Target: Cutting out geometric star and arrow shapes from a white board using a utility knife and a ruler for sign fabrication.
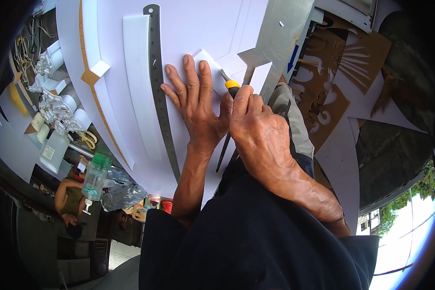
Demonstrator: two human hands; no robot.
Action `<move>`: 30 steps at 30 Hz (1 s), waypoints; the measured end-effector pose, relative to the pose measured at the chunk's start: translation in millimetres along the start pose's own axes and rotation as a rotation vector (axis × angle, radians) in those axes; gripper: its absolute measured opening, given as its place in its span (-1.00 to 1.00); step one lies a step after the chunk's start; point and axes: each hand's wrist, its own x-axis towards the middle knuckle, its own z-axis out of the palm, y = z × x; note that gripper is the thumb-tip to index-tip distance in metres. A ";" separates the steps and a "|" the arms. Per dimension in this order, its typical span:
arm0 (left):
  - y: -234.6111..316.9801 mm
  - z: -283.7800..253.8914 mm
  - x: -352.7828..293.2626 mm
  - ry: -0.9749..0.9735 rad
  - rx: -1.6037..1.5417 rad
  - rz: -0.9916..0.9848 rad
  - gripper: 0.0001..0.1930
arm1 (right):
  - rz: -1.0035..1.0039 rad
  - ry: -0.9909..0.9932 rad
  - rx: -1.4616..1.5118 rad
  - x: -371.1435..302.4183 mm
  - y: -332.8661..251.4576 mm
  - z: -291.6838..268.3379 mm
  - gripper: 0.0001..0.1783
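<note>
My left hand [195,104] lies flat with fingers spread, pressing a small white board piece [201,56] onto a large white sheet [193,24]. In my right hand [263,123] is a craft knife [232,87] with a yellow and black handle. Its blade points up and left, with the tip at the white board just right of my left fingers. To the left of that hand lies a long steel ruler [155,72], beside a white strip [136,63]. A pointed notch in the white board, right of the blade, exposes grey metal.
Grey metal worktop [287,26] shows at the upper right. Brown cut-out patterns [333,99] lie beyond it. On the left stand white ornate parts [58,104], a white bottle [56,151] and a clear pump bottle [95,178]. Another person [72,198] is at the lower left.
</note>
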 end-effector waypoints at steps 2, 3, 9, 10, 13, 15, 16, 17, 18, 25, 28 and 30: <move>0.5 0.3 0.1 0.004 0.003 0.001 -0.24 | 0.022 -0.027 -0.002 0.0 -1.4 -2.0 -0.60; 1.3 0.1 0.8 0.004 -0.002 0.001 -0.25 | 0.048 -0.054 -0.004 -0.1 -1.8 -2.6 -0.72; 3.5 -0.1 2.4 0.023 -0.024 0.003 -0.25 | 0.007 0.044 0.024 -0.9 1.7 -1.9 -0.62; 4.0 -0.3 2.9 0.032 -0.039 0.007 -0.25 | 0.003 0.043 0.021 -0.6 3.5 -3.9 -0.62; 1.9 4.0 2.2 0.046 -0.032 0.023 -0.24 | 0.051 -0.005 0.191 -0.3 13.7 -4.0 -0.80; 0.5 3.4 1.9 0.056 -0.022 0.024 -0.24 | 0.119 -0.093 0.386 -1.8 23.5 -0.6 -0.70; 0.6 3.2 2.1 0.064 -0.013 0.033 -0.24 | 0.141 -0.115 0.423 0.9 29.7 -2.6 -0.74; 1.4 3.3 -0.5 0.061 -0.015 0.024 -0.24 | 0.092 -0.129 0.375 2.4 34.8 -6.6 -0.72; 1.7 2.0 1.5 0.064 -0.009 0.026 -0.24 | 0.089 -0.126 0.348 4.0 34.8 -16.5 -0.69; -2.4 4.7 1.8 0.083 -0.012 0.047 -0.24 | 0.186 0.226 0.552 -9.9 35.5 -20.6 -0.58; -4.7 7.6 0.6 0.072 -0.004 0.060 -0.25 | 0.199 0.241 0.665 -16.4 43.3 9.5 -0.61; -4.1 6.2 1.1 0.071 -0.020 0.064 -0.24 | 0.181 0.273 0.744 -17.7 45.0 25.1 -0.66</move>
